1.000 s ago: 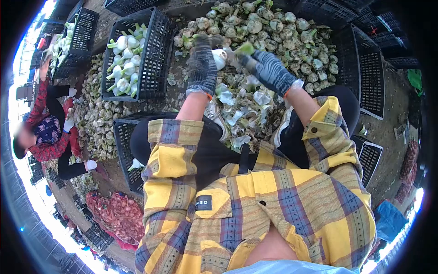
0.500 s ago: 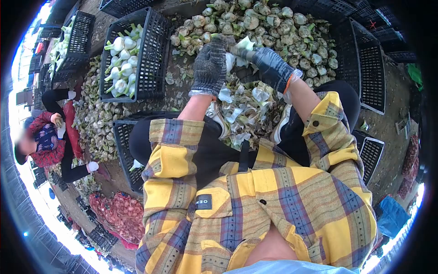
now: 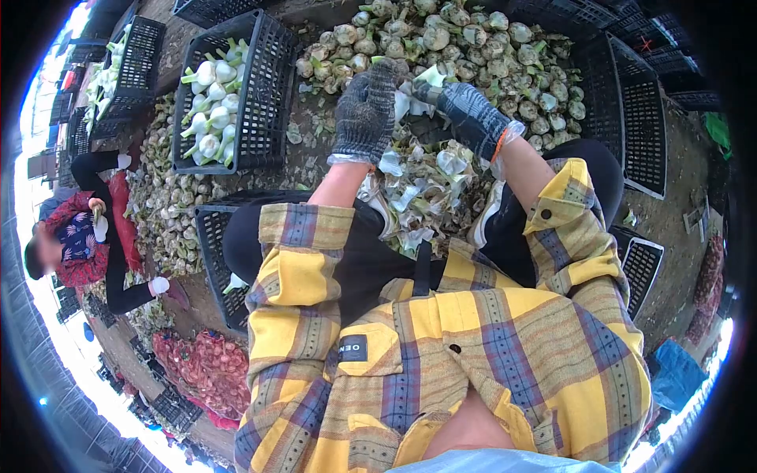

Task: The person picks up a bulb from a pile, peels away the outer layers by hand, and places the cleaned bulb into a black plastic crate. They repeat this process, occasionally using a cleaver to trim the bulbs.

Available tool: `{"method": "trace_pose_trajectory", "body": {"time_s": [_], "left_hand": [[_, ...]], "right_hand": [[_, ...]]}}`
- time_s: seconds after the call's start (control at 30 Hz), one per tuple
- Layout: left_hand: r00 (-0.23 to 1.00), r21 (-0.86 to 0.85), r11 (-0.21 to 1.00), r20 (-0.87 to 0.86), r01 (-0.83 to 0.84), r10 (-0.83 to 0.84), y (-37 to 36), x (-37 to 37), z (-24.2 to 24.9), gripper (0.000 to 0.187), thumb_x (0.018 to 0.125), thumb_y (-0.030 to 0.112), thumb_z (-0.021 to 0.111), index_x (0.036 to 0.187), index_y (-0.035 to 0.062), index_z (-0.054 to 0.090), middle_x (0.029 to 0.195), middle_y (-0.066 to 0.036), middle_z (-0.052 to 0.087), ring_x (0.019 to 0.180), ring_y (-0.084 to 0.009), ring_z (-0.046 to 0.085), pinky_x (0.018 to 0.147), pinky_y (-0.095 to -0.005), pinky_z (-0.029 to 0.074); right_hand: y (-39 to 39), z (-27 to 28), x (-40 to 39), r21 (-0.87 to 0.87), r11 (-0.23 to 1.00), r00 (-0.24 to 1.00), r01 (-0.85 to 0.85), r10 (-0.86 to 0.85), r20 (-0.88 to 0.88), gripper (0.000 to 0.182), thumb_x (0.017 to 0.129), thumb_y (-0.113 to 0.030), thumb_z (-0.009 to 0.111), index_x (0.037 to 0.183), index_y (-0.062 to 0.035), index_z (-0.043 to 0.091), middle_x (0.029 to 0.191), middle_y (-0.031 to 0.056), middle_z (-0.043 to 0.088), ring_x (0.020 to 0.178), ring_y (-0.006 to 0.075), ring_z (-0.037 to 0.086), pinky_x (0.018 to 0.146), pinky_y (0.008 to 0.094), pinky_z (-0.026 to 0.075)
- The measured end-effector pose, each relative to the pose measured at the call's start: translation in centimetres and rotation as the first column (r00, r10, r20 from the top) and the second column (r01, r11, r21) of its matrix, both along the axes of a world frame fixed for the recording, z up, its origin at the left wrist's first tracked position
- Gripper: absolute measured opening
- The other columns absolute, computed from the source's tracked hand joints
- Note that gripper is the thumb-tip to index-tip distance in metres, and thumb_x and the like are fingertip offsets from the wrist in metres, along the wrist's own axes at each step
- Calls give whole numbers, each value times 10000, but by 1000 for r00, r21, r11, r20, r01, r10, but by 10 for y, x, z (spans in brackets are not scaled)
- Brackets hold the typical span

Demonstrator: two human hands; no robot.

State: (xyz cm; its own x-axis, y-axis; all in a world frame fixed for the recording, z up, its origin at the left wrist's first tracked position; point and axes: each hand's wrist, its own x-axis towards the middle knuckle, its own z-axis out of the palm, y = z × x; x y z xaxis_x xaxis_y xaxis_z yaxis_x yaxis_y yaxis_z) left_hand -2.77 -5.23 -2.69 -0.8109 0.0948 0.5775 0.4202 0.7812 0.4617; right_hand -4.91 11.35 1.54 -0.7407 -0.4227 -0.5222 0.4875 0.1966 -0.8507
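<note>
My left hand (image 3: 364, 114), in a dark grey knit glove, is wrapped round a garlic bulb (image 3: 401, 103). Most of the bulb is hidden by the fingers; a bit of white shows beside them. Close by on the right, my right hand (image 3: 469, 114), gloved the same way with an orange band at the wrist, pinches a pale, greenish strip of garlic skin (image 3: 430, 76). Below both hands, between my shoes, lies a heap of loose garlic skins (image 3: 430, 185). Just beyond them spreads a large pile of unpeeled garlic bulbs (image 3: 438, 38).
A black crate (image 3: 268, 102) of clean white garlic with stems stands at left. Another black crate (image 3: 643, 118) is on the right. A person in a red patterned sleeve (image 3: 83, 272) sits far left beside more garlic (image 3: 177, 229). Red net sacks (image 3: 201, 366) lie lower left.
Both hands stay nearly in place, with the strip of skin shifted slightly to the right. At far left the other person's head and hands have moved a little.
</note>
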Motion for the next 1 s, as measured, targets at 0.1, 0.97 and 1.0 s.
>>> {"method": "trace_pose_trajectory", "body": {"time_s": [0.1,0.97,1.0], "left_hand": [[986,244,970,156,18,-57,7,4,16,268,869,261,458,921,37,595,813,-147,585,784,-300,555,726,-376,438],[643,736,83,636,-672,-427,8,-10,6,249,848,322,473,962,109,535,744,-44,557,600,-167,564,402,-277,441],[685,771,67,599,-633,-415,5,-10,-3,246,852,304,478,984,104,535,787,-44,564,641,-158,568,449,-273,467]], "right_hand": [[1,-25,-2,101,995,995,-23,32,-95,350,729,-295,613,866,26,608,694,82,612,616,145,574,586,287,456],[5,-24,-8,-373,870,943,323,-262,206,218,813,-109,549,1014,-24,544,861,92,618,722,203,625,666,325,544],[5,-20,-8,-450,847,937,282,-142,320,222,814,-97,549,1016,-8,540,861,99,616,721,198,626,661,320,544]]}}
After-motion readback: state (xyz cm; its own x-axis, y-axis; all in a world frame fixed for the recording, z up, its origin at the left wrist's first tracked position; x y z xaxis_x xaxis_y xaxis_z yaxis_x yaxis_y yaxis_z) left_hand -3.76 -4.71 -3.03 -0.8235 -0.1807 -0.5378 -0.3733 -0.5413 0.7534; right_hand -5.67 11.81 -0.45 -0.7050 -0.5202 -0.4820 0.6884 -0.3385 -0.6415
